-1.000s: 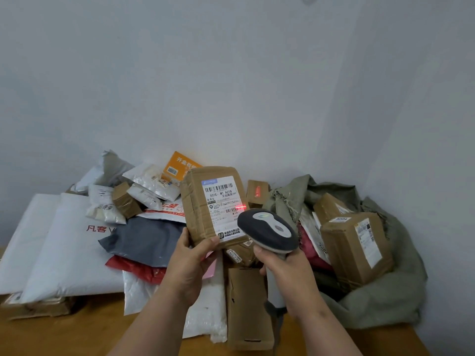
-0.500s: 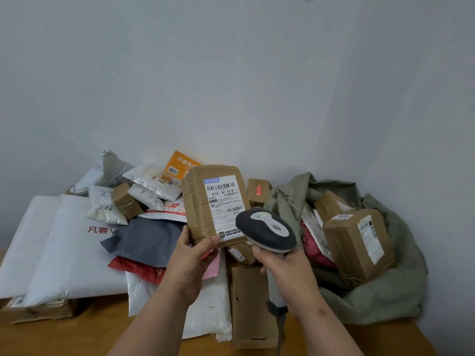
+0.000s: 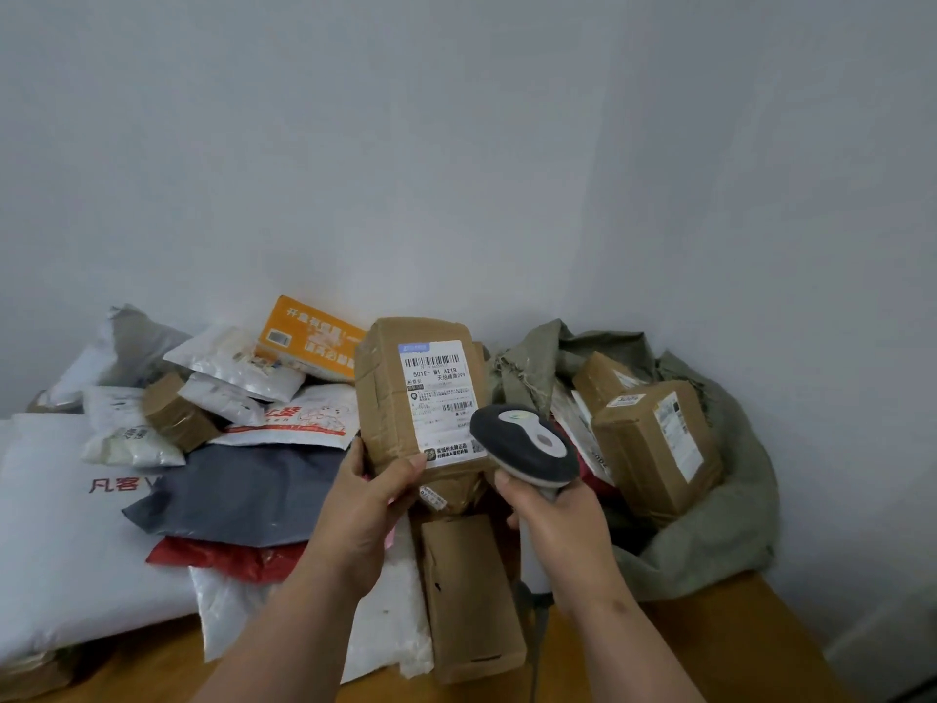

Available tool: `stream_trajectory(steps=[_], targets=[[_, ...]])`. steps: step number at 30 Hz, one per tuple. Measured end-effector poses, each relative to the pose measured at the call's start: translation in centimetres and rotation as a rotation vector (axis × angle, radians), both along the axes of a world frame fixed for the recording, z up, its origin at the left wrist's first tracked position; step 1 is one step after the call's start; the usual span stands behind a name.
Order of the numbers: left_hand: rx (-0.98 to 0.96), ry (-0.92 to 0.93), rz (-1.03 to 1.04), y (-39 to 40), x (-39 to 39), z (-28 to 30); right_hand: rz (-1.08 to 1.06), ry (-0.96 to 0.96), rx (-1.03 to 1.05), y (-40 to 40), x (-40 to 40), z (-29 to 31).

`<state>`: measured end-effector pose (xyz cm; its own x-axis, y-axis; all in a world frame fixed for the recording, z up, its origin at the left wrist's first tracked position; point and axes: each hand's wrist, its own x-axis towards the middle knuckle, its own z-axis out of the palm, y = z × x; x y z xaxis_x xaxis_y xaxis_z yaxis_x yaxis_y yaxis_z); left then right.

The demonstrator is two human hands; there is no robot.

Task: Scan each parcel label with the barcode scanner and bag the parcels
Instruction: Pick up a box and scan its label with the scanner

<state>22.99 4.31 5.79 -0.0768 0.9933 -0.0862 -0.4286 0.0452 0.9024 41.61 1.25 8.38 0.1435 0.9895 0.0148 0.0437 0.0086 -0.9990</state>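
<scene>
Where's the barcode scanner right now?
Head view, centre-right: the right hand grips the barcode scanner, its head just right of the label on the brown parcel held by the left hand.

- heaped white, grey and red plastic mailers [image 3: 238,499] crowd the brown wooden table [image 3: 710,646] on the left.
- olive woven sack [image 3: 710,540] holding cardboard boxes [image 3: 654,449] blocks the right corner.
- bare wood shows along the near edge.

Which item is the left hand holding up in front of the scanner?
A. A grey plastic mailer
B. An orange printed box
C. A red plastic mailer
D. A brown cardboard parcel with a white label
D: the left hand grips the bottom of a brown cardboard parcel, its white label facing the barcode scanner held in the right hand.
</scene>
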Motion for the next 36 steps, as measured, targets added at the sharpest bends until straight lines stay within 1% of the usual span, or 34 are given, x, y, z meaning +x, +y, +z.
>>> stream_trajectory(steps=[3, 6, 9, 11, 16, 18, 20, 22, 23, 25, 27, 28, 30, 32, 34, 36], targets=[[-0.025, 0.093, -0.067, 1.3, 2.0, 0.3, -0.078, 0.049, -0.033, 0.2, 1.7, -0.7], [-0.112, 0.18, -0.111, 2.9, 4.7, 1.0, -0.129, 0.094, -0.054, 0.8, 4.1, -1.1], [-0.126, 0.245, -0.145, 5.4, 8.2, 2.1, -0.183, 0.139, -0.041, 2.6, 7.1, -1.0], [-0.103, 0.288, -0.114, 7.5, 10.5, 2.6, -0.207, 0.146, -0.021, 4.1, 8.9, -0.8], [-0.101, 0.506, 0.07, 14.4, 16.6, 2.8, -0.243, 0.137, 0.013, 8.9, 13.6, -0.7], [-0.104, 0.541, 0.107, 16.9, 18.6, 2.5, -0.235, 0.141, 0.019, 10.9, 15.1, -0.6], [-0.153, 0.529, 0.115, 19.0, 20.2, 2.0, -0.217, 0.14, 0.023, 12.9, 16.3, -0.9], [-0.263, 0.526, 0.029, 20.5, 21.1, 1.0, -0.2, 0.142, 0.022, 14.5, 17.1, -1.3], [-0.313, 0.555, -0.025, 21.1, 21.3, 0.3, -0.183, 0.153, 0.023, 15.3, 17.5, -1.6], [-0.322, 0.665, -0.057, 22.1, 21.2, -1.1, -0.144, 0.164, 0.011, 16.6, 17.8, -2.1], [-0.271, 0.806, -0.004, 22.9, 20.8, -2.0, -0.119, 0.169, -0.021, 17.7, 17.9, -2.6], [-0.255, 0.914, 0.012, 23.2, 20.7, -2.2, -0.111, 0.178, -0.035, 18.3, 17.9, -3.0], [-0.251, 1.198, 0.017, 23.9, 20.1, -2.3, -0.102, 0.191, -0.056, 19.1, 17.9, -3.8], [-0.269, 1.438, -0.036, 24.8, 19.3, -2.4, -0.088, 0.182, -0.089, 19.6, 17.8, -3.9], [-0.333, 1.596, -0.115, 25.3, 18.2, -2.6, -0.059, 0.168, -0.094, 20.0, 17.6, -3.9], [-0.386, 1.719, -0.14, 25.4, 16.9, -2.8, -0.031, 0.144, -0.086, 20.1, 17.5, -3.7]])
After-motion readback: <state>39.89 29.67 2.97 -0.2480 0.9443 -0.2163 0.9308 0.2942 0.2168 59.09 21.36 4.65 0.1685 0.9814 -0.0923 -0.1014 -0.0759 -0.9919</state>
